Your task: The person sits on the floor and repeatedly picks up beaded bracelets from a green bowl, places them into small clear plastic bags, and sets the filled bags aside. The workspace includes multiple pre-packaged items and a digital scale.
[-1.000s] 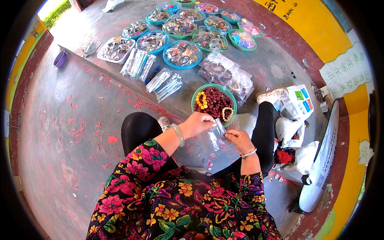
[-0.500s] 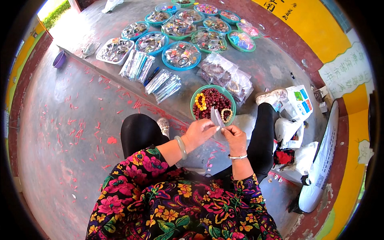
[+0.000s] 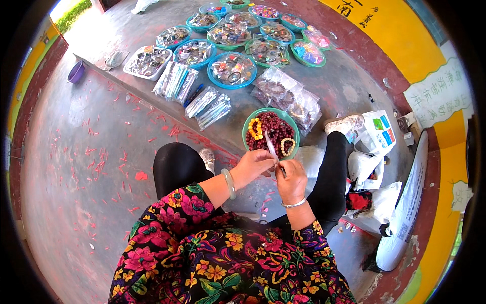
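Observation:
Between my two hands a small translucent plastic bag (image 3: pixel 271 146) stands up on edge, seen narrow. My left hand (image 3: pixel 251 167), with a pale green bangle at its wrist, pinches the bag's lower edge from the left. My right hand (image 3: pixel 292 181), wearing a silver bangle, is closed on the same edge from the right. Just beyond them sits a green bowl (image 3: pixel 298 130) heaped with dark red bead strings (image 3: pixel 276 122). A yellow bead bracelet (image 3: pixel 254 129) and a cream bead bracelet (image 3: pixel 292 147) lie on top, at its left and right.
Several round basins (image 3: pixel 233 85) of small packaged goods cover the far floor, beside a white tray (image 3: pixel 153 77). Bagged pens (image 3: pixel 208 109) and bagged bracelets (image 3: pixel 288 96) lie nearer. My legs flank the bowl. White carrier bags (image 3: pixel 387 200) stand at right, a purple bucket (image 3: pixel 76 72) far left.
My right hand has turned and shifted slightly left and down, its fingers now closer to the left hand's. The plastic bag has turned to a narrower, slanted profile.

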Motion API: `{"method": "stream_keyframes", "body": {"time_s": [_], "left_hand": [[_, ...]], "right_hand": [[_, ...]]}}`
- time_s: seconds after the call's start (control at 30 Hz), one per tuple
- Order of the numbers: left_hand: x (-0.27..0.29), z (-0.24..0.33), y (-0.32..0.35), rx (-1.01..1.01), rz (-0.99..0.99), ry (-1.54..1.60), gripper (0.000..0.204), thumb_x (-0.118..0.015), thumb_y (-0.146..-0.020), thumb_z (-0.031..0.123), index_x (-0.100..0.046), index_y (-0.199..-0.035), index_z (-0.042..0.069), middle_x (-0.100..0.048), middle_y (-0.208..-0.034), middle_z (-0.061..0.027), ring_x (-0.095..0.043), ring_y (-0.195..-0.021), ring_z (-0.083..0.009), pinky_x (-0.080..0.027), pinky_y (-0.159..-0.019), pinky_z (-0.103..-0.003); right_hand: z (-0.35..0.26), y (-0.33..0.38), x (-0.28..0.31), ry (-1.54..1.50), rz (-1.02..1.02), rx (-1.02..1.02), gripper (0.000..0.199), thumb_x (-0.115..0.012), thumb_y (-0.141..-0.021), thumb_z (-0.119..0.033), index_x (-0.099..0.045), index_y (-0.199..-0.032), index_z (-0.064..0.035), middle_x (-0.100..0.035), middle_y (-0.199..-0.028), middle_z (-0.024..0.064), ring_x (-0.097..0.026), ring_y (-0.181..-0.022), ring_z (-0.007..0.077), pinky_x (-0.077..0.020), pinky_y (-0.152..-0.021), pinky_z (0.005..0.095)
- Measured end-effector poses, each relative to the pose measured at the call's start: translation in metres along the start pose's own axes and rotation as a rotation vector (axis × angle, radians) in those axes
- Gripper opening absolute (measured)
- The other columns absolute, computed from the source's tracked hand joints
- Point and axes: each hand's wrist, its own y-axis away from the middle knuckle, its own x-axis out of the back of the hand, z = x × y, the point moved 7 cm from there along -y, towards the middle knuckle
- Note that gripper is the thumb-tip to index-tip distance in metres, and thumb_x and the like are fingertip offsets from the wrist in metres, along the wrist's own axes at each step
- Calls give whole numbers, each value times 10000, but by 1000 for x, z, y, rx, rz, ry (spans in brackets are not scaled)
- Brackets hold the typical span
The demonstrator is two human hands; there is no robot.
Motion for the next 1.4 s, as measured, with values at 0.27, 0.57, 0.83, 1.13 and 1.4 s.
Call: {"method": "stream_keyframes", "body": {"time_s": [0.27,0.57,0.83,1.13,1.4], "left_hand": [[1,-4,-2,13,-36,-20,208,-528,-876,180,-593,-944,-6,-622,-806,-44,-600,-709,-98,-483,-624,-216],[3,-8,-6,26,-58,-31,227,-522,-882,172,-605,-947,-29,-627,-792,-52,-601,-696,-98,-488,-624,-218],[7,-9,-7,41,-13,-46,169,-554,-861,125,-601,-889,-35,-620,-772,-64,-599,-675,-114,-499,-611,-240],[4,-8,-7,47,-9,2,129,-569,-846,84,-598,-894,-33,-625,-784,-74,-609,-685,-127,-513,-631,-253],[4,-15,-11,3,-45,-63,166,-541,-860,71,-591,-957,-53,-633,-850,-90,-619,-744,-134,-517,-663,-261]], "right_hand": [[-7,-3,2,46,-4,47,101,-626,-660,-12,-543,-712,-38,-553,-690,104,-542,-673,311,-428,-616,380],[22,5,-9,-194,-65,-252,96,-651,-672,-54,-576,-728,-31,-579,-709,97,-572,-680,267,-449,-613,351],[28,7,-14,-253,-101,-311,63,-635,-689,-41,-582,-713,-17,-580,-665,93,-581,-616,218,-456,-568,303],[55,22,-35,-608,-125,-625,76,-628,-724,-66,-586,-719,-3,-579,-625,21,-528,-574,65,-436,-532,233],[60,24,-33,-514,-159,-608,75,-609,-748,-73,-604,-759,1,-580,-628,8,-515,-579,52,-428,-529,217]]}}
